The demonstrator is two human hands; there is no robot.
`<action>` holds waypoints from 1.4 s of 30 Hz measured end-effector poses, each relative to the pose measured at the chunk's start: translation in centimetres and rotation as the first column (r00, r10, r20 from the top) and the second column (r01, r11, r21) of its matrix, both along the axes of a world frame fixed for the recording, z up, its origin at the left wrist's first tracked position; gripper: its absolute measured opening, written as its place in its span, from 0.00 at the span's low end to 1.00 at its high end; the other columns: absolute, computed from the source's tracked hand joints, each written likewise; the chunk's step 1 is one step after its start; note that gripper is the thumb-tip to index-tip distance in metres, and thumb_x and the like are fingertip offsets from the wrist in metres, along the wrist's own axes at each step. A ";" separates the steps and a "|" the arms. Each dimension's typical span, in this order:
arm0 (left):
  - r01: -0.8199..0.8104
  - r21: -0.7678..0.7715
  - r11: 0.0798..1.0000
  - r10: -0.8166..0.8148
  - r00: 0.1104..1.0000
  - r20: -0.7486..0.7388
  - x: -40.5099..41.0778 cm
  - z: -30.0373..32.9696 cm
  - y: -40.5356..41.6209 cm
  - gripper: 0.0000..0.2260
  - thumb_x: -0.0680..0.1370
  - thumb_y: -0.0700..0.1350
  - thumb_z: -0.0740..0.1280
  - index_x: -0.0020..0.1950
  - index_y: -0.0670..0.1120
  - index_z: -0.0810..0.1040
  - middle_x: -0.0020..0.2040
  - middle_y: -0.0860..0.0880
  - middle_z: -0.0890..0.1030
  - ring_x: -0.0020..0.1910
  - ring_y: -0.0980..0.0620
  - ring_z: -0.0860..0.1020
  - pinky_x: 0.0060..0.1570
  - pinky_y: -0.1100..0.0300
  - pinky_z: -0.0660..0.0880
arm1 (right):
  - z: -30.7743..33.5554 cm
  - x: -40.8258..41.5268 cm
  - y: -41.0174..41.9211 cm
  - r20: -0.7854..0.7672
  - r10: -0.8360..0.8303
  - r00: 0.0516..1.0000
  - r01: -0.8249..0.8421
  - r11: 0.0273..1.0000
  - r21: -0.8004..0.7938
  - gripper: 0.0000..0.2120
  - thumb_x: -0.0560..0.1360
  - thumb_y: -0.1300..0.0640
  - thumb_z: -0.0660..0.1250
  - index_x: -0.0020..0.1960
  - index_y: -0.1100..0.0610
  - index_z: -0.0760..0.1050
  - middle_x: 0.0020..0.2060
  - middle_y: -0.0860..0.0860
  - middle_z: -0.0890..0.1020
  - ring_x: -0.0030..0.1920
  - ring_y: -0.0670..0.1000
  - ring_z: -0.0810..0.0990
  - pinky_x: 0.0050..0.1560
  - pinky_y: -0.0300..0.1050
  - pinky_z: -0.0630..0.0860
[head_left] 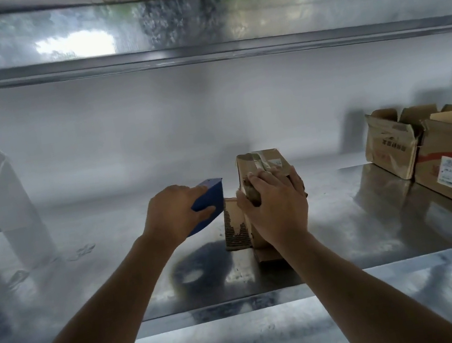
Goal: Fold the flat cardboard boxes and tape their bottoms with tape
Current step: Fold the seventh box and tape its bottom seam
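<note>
Cardboard box [259,165] stands under right hand [277,207].

left hand [176,214]: bare, no glove | right hand [277,210]: bare, no glove | forearms: bare to frame edge, no sleeves
</note>
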State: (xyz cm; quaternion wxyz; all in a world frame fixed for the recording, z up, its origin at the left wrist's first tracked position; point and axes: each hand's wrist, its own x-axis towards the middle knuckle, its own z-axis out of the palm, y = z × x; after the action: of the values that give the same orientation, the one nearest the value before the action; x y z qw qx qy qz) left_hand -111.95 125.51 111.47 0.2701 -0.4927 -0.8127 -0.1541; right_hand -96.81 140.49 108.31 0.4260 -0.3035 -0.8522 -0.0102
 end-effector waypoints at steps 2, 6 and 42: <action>-0.034 -0.030 0.999 0.034 0.999 -0.013 -0.2 -0.8 0.2 0.21 0.82 0.62 0.65 0.73 0.58 0.75 0.50 0.50 0.84 0.49 0.49 0.81 0.41 0.59 0.68 | 0.1 -0.1 0.0 -0.031 0.009 0.999 -0.008 1.000 0.010 0.28 0.82 0.36 0.53 0.64 0.51 0.83 0.63 0.49 0.84 0.70 0.52 0.77 0.77 0.56 0.64; -0.052 -0.107 0.993 0.054 0.999 0.010 -0.2 -2.5 0.6 0.22 0.82 0.63 0.62 0.75 0.59 0.71 0.53 0.50 0.84 0.50 0.50 0.81 0.44 0.59 0.73 | 0.2 -0.3 -0.1 -0.030 0.002 1.000 -0.002 1.000 0.009 0.24 0.85 0.42 0.52 0.67 0.51 0.81 0.69 0.50 0.81 0.73 0.53 0.74 0.80 0.55 0.60; 0.264 -0.055 0.963 -0.243 0.938 0.248 6.0 1.2 5.1 0.20 0.87 0.55 0.54 0.80 0.61 0.66 0.85 0.56 0.52 0.79 0.49 0.65 0.73 0.50 0.69 | 0.6 6.7 4.1 -0.137 0.240 0.961 -0.275 0.872 -0.405 0.22 0.88 0.51 0.54 0.80 0.54 0.67 0.78 0.50 0.70 0.77 0.51 0.69 0.75 0.43 0.65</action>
State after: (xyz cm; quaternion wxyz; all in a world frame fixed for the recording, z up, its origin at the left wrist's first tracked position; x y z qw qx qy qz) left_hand -105.90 130.58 112.65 0.1266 -0.5825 -0.7749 -0.2102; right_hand -90.13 144.64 108.89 0.3830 -0.2720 -0.8488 0.2428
